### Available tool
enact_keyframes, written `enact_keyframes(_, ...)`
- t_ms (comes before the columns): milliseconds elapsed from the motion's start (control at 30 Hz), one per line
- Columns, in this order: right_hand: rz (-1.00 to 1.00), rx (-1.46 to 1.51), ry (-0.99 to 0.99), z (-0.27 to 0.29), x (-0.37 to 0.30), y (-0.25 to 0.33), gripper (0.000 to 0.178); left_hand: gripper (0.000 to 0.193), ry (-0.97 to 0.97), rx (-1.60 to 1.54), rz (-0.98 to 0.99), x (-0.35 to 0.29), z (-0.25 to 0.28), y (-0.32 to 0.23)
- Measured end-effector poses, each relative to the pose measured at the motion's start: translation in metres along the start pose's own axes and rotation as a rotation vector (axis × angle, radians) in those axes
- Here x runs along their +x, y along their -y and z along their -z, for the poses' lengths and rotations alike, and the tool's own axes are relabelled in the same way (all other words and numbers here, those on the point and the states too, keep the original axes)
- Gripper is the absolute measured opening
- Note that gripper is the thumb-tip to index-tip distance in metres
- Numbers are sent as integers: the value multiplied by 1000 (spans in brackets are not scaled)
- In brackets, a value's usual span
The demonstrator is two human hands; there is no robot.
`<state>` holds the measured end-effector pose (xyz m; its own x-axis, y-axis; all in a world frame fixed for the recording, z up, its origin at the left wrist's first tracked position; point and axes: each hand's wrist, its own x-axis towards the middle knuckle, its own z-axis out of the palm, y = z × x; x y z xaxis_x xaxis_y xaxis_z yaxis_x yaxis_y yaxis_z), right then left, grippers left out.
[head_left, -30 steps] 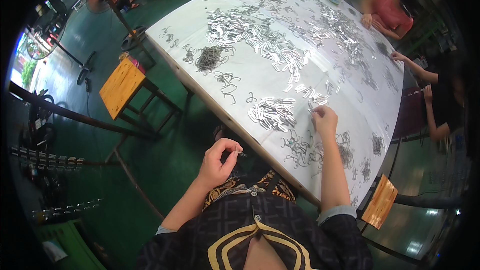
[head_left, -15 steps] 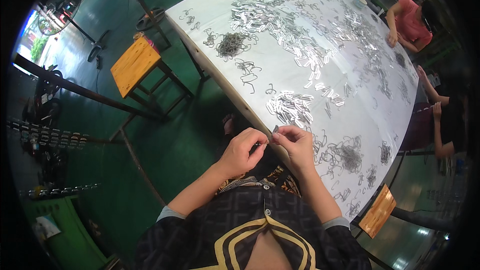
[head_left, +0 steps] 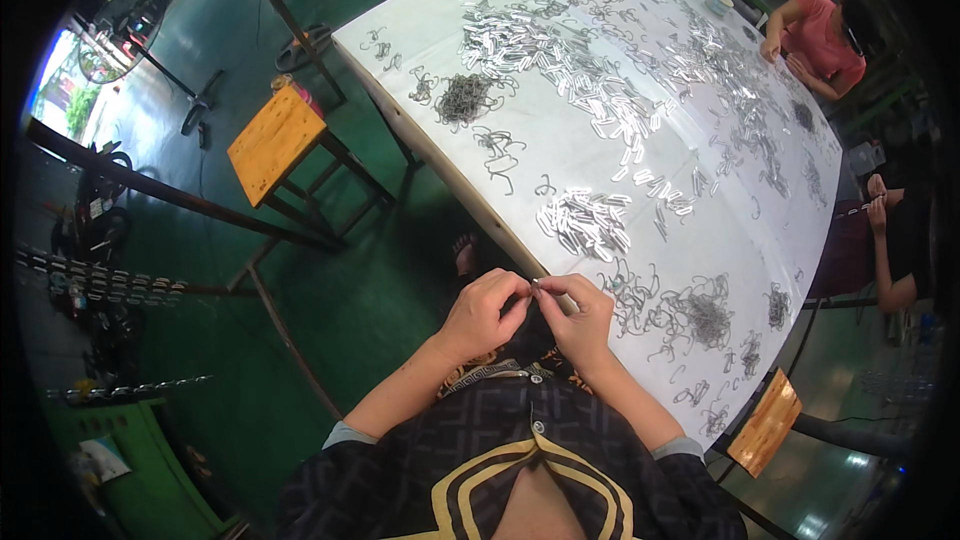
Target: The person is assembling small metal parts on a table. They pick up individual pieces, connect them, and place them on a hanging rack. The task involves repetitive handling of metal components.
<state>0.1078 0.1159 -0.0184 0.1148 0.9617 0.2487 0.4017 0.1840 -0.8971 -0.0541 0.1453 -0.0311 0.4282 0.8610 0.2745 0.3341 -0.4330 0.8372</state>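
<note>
My left hand [head_left: 482, 314] and my right hand [head_left: 583, 322] meet fingertip to fingertip just off the near edge of a white-covered table [head_left: 655, 245]. Both are closed in a pinch. A small grey metal piece shows at the tips of my right fingers; its shape is mostly hidden. What my left fingers pinch is too small and covered to name. Beyond my hands lies a heap of shiny, elongated metal pieces [head_left: 590, 223]. To the right of my right hand, a dark pile of bent wire hooks [head_left: 708, 320] is spread with loose ones around it.
More flat shiny pieces [head_left: 510, 45] and a dark wire-hook pile [head_left: 465, 98] cover the table farther off. A person in pink [head_left: 822, 35] and another person in dark clothes [head_left: 905, 240] sit along the right side. A wooden stool [head_left: 277, 145] stands left, another stool [head_left: 765, 423] right.
My fingertips have come together and dropped slightly nearer to me. The grey piece that stuck up from my right fingers is now mostly covered. The people at right have shifted their hands.
</note>
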Motion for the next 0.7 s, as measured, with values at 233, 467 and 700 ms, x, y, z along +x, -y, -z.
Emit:
enact_keyframes(233,106,-95,-53,8,-3,-3,11,13,260,-96,81,38,36,14)
enact_keyframes(467,139,-104,-71,11,-6,-7,12,7,-87,601,-191,156,23,97)
enact_keyframes(700,200,-167,-47,15,-12,-12,12,13,132,1250,-193,201,-7,117)
